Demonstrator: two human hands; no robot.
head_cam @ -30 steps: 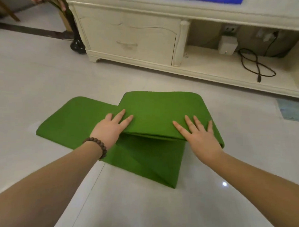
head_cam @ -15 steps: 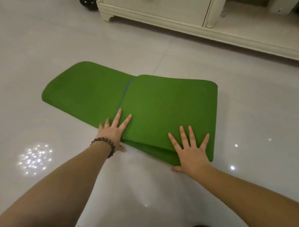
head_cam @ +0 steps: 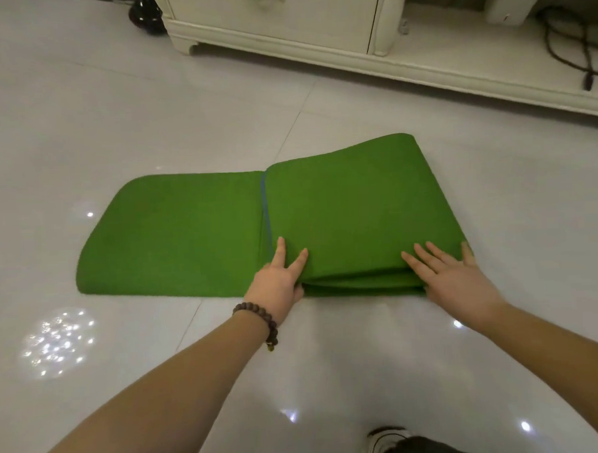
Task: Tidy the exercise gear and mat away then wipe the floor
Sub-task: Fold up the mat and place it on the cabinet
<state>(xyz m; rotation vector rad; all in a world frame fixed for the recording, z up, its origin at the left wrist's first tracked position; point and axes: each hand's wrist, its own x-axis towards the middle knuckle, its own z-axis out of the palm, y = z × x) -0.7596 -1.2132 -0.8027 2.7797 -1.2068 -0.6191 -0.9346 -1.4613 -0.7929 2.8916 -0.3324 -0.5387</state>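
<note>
Pressing folded green mat (head_cam: 352, 217) flat, left hand (head_cam: 276, 282), right hand (head_cam: 454, 277), fingers straight

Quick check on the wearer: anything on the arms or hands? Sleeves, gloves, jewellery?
Both forearms are bare: no sleeves in view, no gloves. The left hand has a bracelet of dark brown round beads at its wrist. The right hand and its wrist carry nothing: no ring, watch or band shows. No rings show on the left fingers either.

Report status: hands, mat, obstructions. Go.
Left hand and right hand flat, fingers pressing the folded stack. Green mat part folded, one flap flat on the floor. Cabinet beyond, clear of the mat.
</note>
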